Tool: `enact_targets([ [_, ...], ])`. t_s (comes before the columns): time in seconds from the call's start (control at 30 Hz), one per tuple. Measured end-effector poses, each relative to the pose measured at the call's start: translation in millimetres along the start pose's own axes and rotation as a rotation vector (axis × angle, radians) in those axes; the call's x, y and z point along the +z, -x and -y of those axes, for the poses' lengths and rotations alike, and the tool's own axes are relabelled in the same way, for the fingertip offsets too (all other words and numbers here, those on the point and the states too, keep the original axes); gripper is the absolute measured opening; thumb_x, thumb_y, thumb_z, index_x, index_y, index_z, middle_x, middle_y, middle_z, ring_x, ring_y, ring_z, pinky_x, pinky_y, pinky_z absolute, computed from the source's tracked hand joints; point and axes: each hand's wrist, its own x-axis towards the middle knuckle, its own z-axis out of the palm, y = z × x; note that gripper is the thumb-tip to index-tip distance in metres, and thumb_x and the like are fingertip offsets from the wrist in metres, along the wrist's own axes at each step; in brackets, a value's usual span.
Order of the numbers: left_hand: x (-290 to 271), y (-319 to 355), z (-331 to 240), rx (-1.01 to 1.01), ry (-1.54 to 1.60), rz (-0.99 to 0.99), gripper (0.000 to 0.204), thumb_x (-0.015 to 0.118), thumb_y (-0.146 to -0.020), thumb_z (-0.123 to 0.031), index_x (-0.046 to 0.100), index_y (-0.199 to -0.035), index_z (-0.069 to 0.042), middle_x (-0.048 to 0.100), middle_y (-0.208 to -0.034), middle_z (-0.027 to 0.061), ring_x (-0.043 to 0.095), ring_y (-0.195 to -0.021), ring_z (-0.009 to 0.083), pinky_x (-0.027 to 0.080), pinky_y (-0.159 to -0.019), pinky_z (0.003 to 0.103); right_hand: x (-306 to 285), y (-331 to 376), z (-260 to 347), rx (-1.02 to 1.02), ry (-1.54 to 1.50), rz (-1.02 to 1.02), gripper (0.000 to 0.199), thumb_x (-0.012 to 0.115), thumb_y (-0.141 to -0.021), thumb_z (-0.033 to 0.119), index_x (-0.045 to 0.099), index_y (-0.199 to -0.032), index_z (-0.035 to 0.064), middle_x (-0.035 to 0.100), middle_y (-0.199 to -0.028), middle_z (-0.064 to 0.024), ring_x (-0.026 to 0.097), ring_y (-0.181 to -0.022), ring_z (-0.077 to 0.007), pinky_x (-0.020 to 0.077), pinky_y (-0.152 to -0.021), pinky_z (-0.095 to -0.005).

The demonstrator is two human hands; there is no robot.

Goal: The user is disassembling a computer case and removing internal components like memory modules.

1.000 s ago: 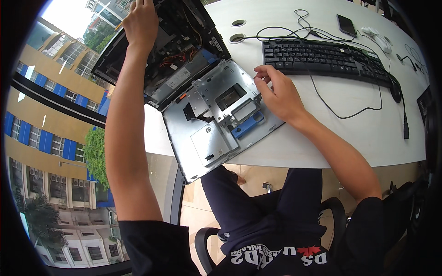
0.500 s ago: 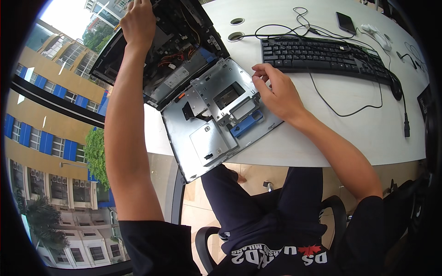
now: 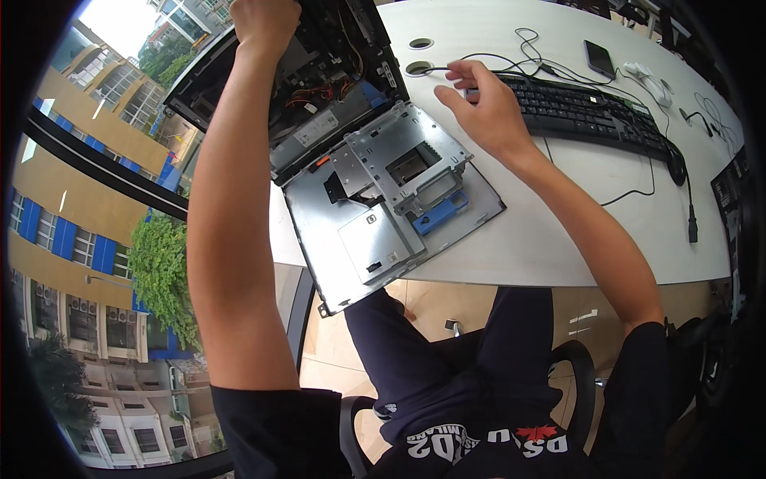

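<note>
An opened desktop computer case (image 3: 351, 271) lies at the left end of the table, its silver metal side facing up. Its black half (image 3: 299, 88) is tipped up at the back, showing orange wires and dark parts inside. My left hand (image 3: 267, 25) is closed on the top edge of that black half; its fingertips are hidden. On the metal side sit a raised drive bracket (image 3: 411, 148) and a blue latch (image 3: 441, 212). My right hand (image 3: 491, 112) hovers to the right of the bracket, over the keyboard's left end, with fingers apart and nothing in them.
A black keyboard (image 3: 586, 116) with a tangle of cables lies on the white table (image 3: 558, 243). Beyond are a phone (image 3: 598, 59), a white cable bundle (image 3: 648, 84) and two round table holes. A black plug (image 3: 692, 231) lies at the right. A window is on the left.
My right hand has moved up and away from the bracket's right edge, and its fingers have spread. My left hand stays on the black half. The whole view has shifted slightly.
</note>
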Motion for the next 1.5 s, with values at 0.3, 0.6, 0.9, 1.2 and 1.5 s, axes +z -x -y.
enact_targets([
  [0.3,13.8,8.5,18.2,0.023,0.080,-0.133,0.021,0.064,-0.084,-0.002,0.073,-0.103,-0.004,0.071,-0.109,0.0169,0.069,-0.110,0.0337,0.057,-0.092,0.045,84.4,-55.3,69.9,-0.236,0.169,0.216,0.039,0.068,-0.087,0.026,0.070,-0.109,-0.0061,0.074,-0.106,-0.0190,0.071,-0.101,-0.0386,0.0551,-0.093,-0.0444],
  [0.6,23.8,7.7,11.6,-0.027,0.041,-0.111,0.015,0.061,-0.090,-0.005,0.069,-0.103,-0.008,0.074,-0.086,0.0164,0.075,-0.087,0.0319,0.060,-0.074,0.043,152.2,-97.6,54.7,0.643,-0.552,0.289,0.033,0.050,-0.104,0.010,0.053,-0.121,-0.0178,0.073,-0.104,-0.0279,0.076,-0.076,-0.0316,0.0639,-0.060,-0.0349],
  [0.9,35.3,6.8,13.6,-0.023,0.003,-0.168,0.018,0.059,-0.093,-0.010,0.072,-0.106,-0.012,0.075,-0.083,0.0132,0.076,-0.081,0.0303,0.059,-0.071,0.042,194.4,-101.4,42.2,0.720,-0.866,0.043,0.023,0.051,-0.104,0.008,0.058,-0.116,-0.0104,0.072,-0.098,-0.0212,0.076,-0.076,-0.0300,0.0636,-0.061,-0.0353],
  [1.2,31.1,7.8,14.7,-0.056,0.044,-0.141,0.018,0.058,-0.093,-0.011,0.072,-0.104,-0.012,0.075,-0.083,0.0132,0.076,-0.083,0.0304,0.060,-0.071,0.043,203.2,-102.3,44.0,0.673,-0.985,-0.064,0.024,0.048,-0.100,0.000,0.056,-0.118,-0.0121,0.068,-0.099,-0.0212,0.076,-0.074,-0.0322,0.0661,-0.061,-0.0363],
  [1.5,28.3,9.6,13.0,-0.045,0.080,-0.158,0.016,0.059,-0.091,-0.009,0.071,-0.101,-0.009,0.075,-0.082,0.0152,0.076,-0.082,0.0320,0.060,-0.072,0.043,207.8,-109.7,42.6,0.688,-1.077,-0.098,0.028,0.044,-0.099,-0.002,0.047,-0.123,-0.0163,0.065,-0.106,-0.0256,0.077,-0.077,-0.0382,0.0686,-0.063,-0.0390],
])
